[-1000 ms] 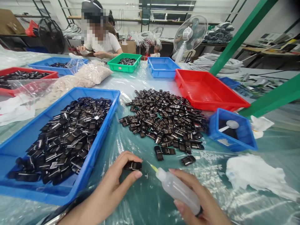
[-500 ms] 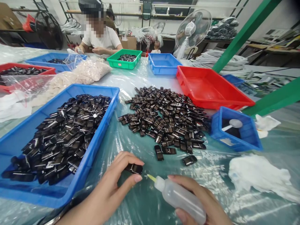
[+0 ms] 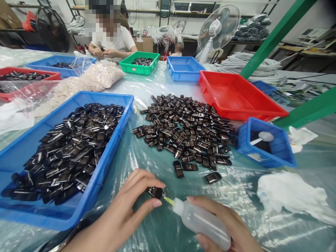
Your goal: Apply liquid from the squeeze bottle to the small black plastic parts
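Observation:
Between the thumb and fingers of my left hand (image 3: pixel 136 196) is a small black plastic part (image 3: pixel 155 192), shiny and partly covered by the fingers. My right hand (image 3: pixel 223 220) is wrapped round a translucent squeeze bottle (image 3: pixel 202 220) with a white cap and a thin yellow-green nozzle (image 3: pixel 168 201). The nozzle tip points left, right at the end of the held part; whether they touch I cannot tell. Beyond my hands a heap of similar black parts (image 3: pixel 186 126) lies on the plastic-covered table, with one loose part (image 3: pixel 212 177) nearest the bottle.
A blue tray (image 3: pixel 105 175) of black parts stands at left. To the right are a small blue bin (image 3: pixel 262 159) holding a white scoop (image 3: pixel 265 136), a crumpled white cloth (image 3: pixel 291 192) and a red tray (image 3: pixel 236 94). A co-worker (image 3: pixel 112 42) sits across the table.
My left hand has shifted slightly right and turned the black part, so its end now sits closer to the nozzle. The bottle has barely moved.

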Demonstrator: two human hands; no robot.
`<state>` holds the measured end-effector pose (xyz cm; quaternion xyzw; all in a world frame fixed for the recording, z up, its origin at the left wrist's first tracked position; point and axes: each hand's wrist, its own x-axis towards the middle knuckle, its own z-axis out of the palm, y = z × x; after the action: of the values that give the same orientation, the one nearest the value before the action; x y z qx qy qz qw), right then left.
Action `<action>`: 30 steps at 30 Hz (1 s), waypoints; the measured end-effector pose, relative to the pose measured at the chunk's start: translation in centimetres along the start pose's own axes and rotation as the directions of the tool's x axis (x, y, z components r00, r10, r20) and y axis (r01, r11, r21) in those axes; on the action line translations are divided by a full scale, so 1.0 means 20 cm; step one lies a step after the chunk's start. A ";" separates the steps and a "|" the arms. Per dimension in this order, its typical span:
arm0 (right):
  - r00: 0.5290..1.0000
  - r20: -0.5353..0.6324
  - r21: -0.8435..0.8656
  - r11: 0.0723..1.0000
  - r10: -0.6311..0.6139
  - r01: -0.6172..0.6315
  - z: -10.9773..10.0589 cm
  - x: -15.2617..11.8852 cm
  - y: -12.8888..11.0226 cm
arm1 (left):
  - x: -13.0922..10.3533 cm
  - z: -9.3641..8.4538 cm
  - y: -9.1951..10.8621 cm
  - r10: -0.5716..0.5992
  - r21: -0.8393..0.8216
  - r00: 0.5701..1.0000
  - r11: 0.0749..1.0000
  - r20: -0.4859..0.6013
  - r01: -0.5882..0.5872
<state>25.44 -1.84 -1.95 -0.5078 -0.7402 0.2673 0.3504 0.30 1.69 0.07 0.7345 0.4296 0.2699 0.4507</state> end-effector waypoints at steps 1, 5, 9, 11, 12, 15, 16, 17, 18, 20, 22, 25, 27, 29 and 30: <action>0.998 0.002 -0.002 0.998 -0.062 0.062 0.00 0.01 0.01 | 0.00 0.00 0.00 0.015 0.004 1.000 1.000 0.008 -0.015; 0.979 0.022 -0.049 0.978 -0.202 0.203 0.00 0.02 0.06 | -0.01 0.00 -0.01 0.065 0.003 0.998 0.998 0.006 -0.065; 0.979 0.043 -0.041 0.979 -0.199 0.201 0.00 0.03 0.05 | -0.01 0.00 -0.01 0.066 -0.015 0.998 0.998 0.007 -0.066; 0.977 0.069 -0.012 0.979 -0.200 0.202 0.00 0.05 0.03 | -0.01 0.01 -0.01 0.077 -0.025 0.997 0.997 0.003 -0.077; 0.975 0.078 -0.002 0.978 -0.207 0.208 0.00 0.06 0.03 | -0.01 0.01 -0.01 0.088 -0.029 0.996 0.996 -0.002 -0.088; 0.969 0.105 0.016 0.974 -0.226 0.225 -0.01 0.08 0.01 | -0.01 0.01 -0.02 0.123 -0.035 0.992 0.992 -0.002 -0.123; 0.967 0.114 0.023 0.974 -0.228 0.227 -0.01 0.08 0.01 | -0.01 0.01 -0.02 0.129 -0.036 0.992 0.991 0.002 -0.129; 0.966 0.121 0.028 0.973 -0.230 0.228 -0.01 0.08 0.01 | -0.01 0.01 -0.02 0.133 -0.038 0.991 0.990 0.005 -0.132; 0.966 0.133 0.030 0.975 -0.224 0.222 -0.01 0.08 0.01 | -0.01 0.01 -0.02 0.131 -0.039 0.991 0.991 0.008 -0.131; 0.966 0.143 0.033 0.976 -0.216 0.214 -0.01 0.08 0.01 | -0.02 0.01 -0.02 0.116 -0.038 0.993 0.993 0.022 -0.115; 0.965 0.144 0.034 0.976 -0.219 0.216 -0.01 0.08 0.01 | -0.02 0.01 -0.02 0.106 -0.034 0.994 0.994 0.029 -0.105; 0.961 0.147 0.028 0.972 -0.235 0.233 -0.01 0.08 0.01 | -0.02 0.01 -0.01 0.103 -0.030 0.994 0.994 0.023 -0.102; 0.961 0.147 0.026 0.972 -0.235 0.234 -0.01 0.08 0.01 | -0.02 0.01 -0.01 0.107 -0.034 0.994 0.994 0.016 -0.106; 0.967 0.130 0.025 0.976 -0.218 0.217 -0.01 0.09 0.00 | -0.02 0.01 -0.01 0.110 -0.043 0.994 0.993 0.006 -0.110; 0.972 0.117 0.025 0.979 -0.204 0.203 -0.01 0.08 0.00 | -0.02 0.01 -0.01 0.112 -0.046 0.994 0.993 0.005 -0.112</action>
<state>25.14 -0.27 -1.33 -0.4102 -0.8062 0.2645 0.3344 0.19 1.36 -0.26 0.7480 0.3796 0.3018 0.4532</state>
